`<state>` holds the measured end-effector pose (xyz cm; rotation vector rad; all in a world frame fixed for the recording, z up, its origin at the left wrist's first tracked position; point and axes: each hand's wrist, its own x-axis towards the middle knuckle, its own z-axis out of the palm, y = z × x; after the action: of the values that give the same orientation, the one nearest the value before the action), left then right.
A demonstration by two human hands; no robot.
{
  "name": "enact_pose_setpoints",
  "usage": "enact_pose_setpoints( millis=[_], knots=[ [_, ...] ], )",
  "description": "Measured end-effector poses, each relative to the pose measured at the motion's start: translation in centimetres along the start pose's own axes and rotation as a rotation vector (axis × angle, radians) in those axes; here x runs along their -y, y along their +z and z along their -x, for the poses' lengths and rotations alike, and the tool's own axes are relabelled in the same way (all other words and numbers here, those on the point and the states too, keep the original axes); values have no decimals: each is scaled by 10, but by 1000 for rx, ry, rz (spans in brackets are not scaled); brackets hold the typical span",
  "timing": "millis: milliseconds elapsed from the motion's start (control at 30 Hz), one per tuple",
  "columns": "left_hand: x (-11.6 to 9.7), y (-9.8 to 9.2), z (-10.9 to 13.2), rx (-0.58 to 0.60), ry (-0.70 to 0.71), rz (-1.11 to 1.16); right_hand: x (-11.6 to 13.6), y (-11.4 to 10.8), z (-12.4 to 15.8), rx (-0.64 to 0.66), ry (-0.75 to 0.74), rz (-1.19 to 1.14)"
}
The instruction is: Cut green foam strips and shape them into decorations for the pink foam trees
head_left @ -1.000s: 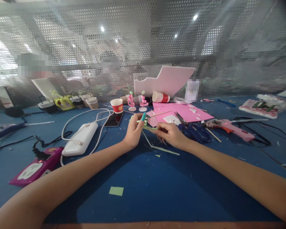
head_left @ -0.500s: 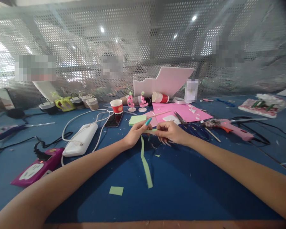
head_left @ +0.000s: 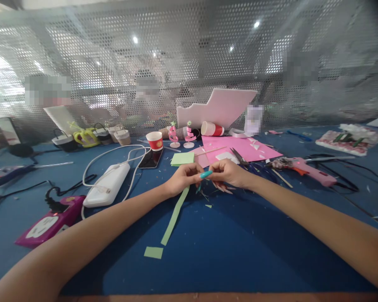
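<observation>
Near the middle of the blue table my left hand [head_left: 184,178] pinches a long, narrow light-green paper strip [head_left: 175,216], whose loose tail hangs down toward me. Close against it, my right hand [head_left: 228,174] has its fingertips pinched together at the strip's upper part, which the fingers mostly hide. A long turquoise nail on the left thumb covers the spot where the hands meet. Just behind the left hand lies a stack of light-green paper [head_left: 182,158]. A small green paper rectangle [head_left: 153,252] rests on the table below the strip's end.
Pink paper [head_left: 208,144], scissors [head_left: 239,157] and a pink glue gun [head_left: 315,170] lie to the right. At left are a white power bank [head_left: 107,185], a purple power strip [head_left: 52,222] and cables. A red-white paper cup [head_left: 155,141] stands beside a phone [head_left: 151,159].
The strip's hanging tail has swung to the left. My left thumb has turned toward the right hand, and the two hands are closer together.
</observation>
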<state>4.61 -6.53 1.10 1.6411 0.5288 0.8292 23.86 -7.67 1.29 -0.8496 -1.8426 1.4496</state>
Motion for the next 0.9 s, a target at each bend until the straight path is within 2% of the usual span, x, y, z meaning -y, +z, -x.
enact_pose_setpoints(
  millis=[200, 367, 533, 767, 900],
  knots=[
    [2, 1, -1, -9, -25, 1, -5, -2, -2, 9, -32, -45],
    [3, 1, -2, -70, -48, 45, -4, -3, -2, -26, -86, -87],
    [3, 1, -3, -76, -56, 15, -4, -2, -1, -48, -89, -112],
    [11, -1, -5, -152, -35, 49, -6, 3, 0, -22, -95, -182],
    [9, -1, -4, -119, -36, 84, -4, 5, 0, 2, -79, -169]
  ],
)
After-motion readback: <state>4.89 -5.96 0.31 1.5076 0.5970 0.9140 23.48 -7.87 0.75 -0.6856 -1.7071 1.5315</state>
